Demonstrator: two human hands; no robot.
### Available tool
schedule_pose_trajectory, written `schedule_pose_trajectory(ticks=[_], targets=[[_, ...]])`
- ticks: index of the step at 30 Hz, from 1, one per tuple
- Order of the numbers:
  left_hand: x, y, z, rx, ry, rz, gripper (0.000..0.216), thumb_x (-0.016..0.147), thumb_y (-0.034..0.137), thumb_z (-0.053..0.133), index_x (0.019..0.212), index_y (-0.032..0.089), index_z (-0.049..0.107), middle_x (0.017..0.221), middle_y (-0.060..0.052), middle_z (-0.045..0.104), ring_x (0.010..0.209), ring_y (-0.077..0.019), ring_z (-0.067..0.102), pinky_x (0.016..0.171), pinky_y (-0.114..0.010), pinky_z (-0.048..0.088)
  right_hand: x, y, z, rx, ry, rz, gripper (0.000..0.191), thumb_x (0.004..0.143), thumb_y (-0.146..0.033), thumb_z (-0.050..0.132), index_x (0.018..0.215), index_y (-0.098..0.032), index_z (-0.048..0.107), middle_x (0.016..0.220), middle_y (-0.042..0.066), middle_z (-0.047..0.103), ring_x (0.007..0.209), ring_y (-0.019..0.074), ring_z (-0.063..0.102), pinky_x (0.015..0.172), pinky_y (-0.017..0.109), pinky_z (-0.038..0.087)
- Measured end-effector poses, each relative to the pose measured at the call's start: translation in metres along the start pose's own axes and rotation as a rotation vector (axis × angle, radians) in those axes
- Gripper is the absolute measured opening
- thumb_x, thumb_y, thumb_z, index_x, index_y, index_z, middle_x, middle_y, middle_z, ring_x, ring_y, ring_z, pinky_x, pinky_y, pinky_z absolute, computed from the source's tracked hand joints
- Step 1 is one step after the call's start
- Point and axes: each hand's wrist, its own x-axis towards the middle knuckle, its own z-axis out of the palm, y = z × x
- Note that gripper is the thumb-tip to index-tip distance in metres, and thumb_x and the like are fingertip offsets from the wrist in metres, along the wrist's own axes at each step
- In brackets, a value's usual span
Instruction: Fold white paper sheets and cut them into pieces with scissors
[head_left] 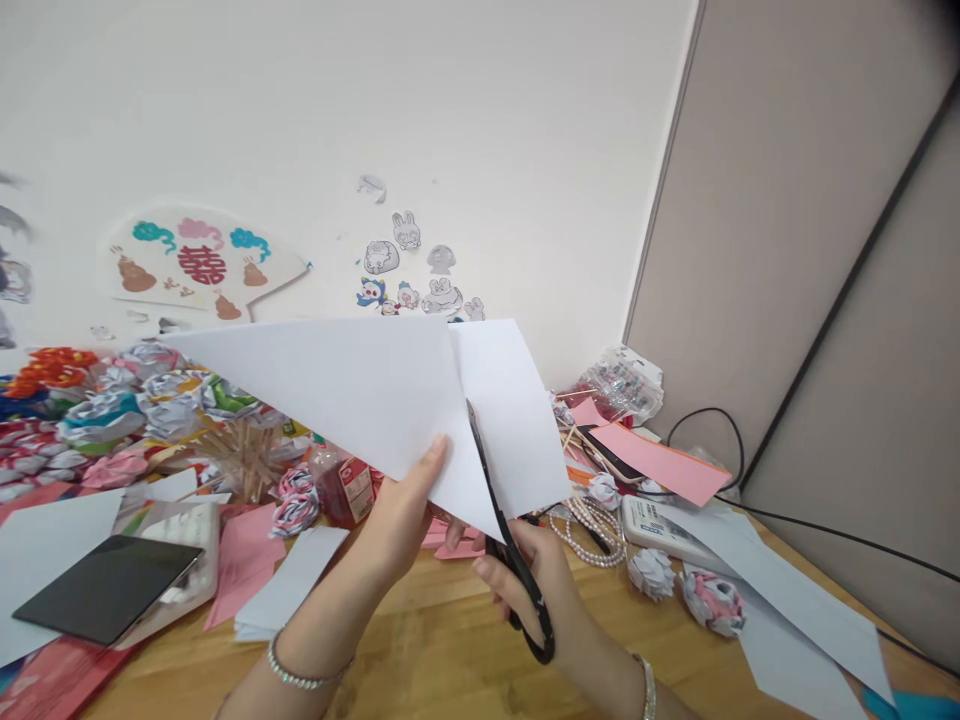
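My left hand [409,505] pinches a folded sheet of white paper [330,385], thumb on top and fingers behind it. The sheet tapers to a point at the left and is held up above the table. In my right hand [536,580] is a pair of black scissors [517,560], my fingers around the handles. Its blades lie along a slit in the paper, pointing away from me. To the right of the blades a flap of the paper [514,415] stands partly separated; whether it is still joined at the far end I cannot tell.
Paper flowers [105,415] and a bundle of wooden sticks [244,455] crowd the left. A black tablet-like panel [109,588] lies in front. At the right are pearl beads [592,530], pink paper strips [660,463], white strips [795,610] and a black cable [840,540]. A wall stands behind.
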Motion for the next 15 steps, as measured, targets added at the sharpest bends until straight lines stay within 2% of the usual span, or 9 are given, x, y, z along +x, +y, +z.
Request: schedule_pose_trajectory(ticks=[3,6,11,15], targets=[[-0.001,-0.003,0.004,-0.013,0.077,0.029,0.024,0.078,0.041,0.049,0.071,0.019,0.051,0.037,0.007,0.049,0.025,-0.0101,0.042,0.026,-0.023,0.034,0.0,-0.003,-0.001,0.018,-0.03,0.011,0.034,0.064,-0.045,0.068,0.071,-0.015,0.053,0.05,-0.006,0.045,0.037,0.0063,0.042,0.033,0.017,0.035],[-0.001,0.0,0.006,0.016,0.132,0.014,0.023,0.077,0.04,0.051,0.065,0.02,0.049,0.035,0.007,0.049,0.026,-0.0102,0.042,0.028,-0.023,0.035,0.0,-0.005,-0.002,0.057,-0.057,0.013,0.036,0.064,-0.046,0.067,0.069,-0.014,0.052,0.05,-0.005,0.046,0.036,0.0061,0.041,0.034,0.017,0.034],[0.0,0.002,-0.002,0.074,0.121,0.002,0.021,0.076,0.038,0.054,0.064,0.02,0.052,0.033,0.006,0.051,0.024,-0.0103,0.041,0.027,-0.023,0.033,0.005,-0.002,-0.005,0.124,-0.14,0.015,0.041,0.067,-0.054,0.059,0.066,-0.014,0.051,0.047,-0.004,0.044,0.036,0.007,0.041,0.035,0.019,0.032],[-0.001,-0.007,-0.002,0.149,0.073,-0.098,0.032,0.076,0.043,0.052,0.055,0.02,0.05,0.03,0.004,0.049,0.024,-0.0109,0.041,0.028,-0.023,0.033,0.009,-0.02,-0.004,0.178,-0.197,-0.029,0.042,0.067,-0.057,0.056,0.062,-0.015,0.053,0.048,-0.003,0.044,0.041,0.009,0.042,0.042,0.022,0.035]])
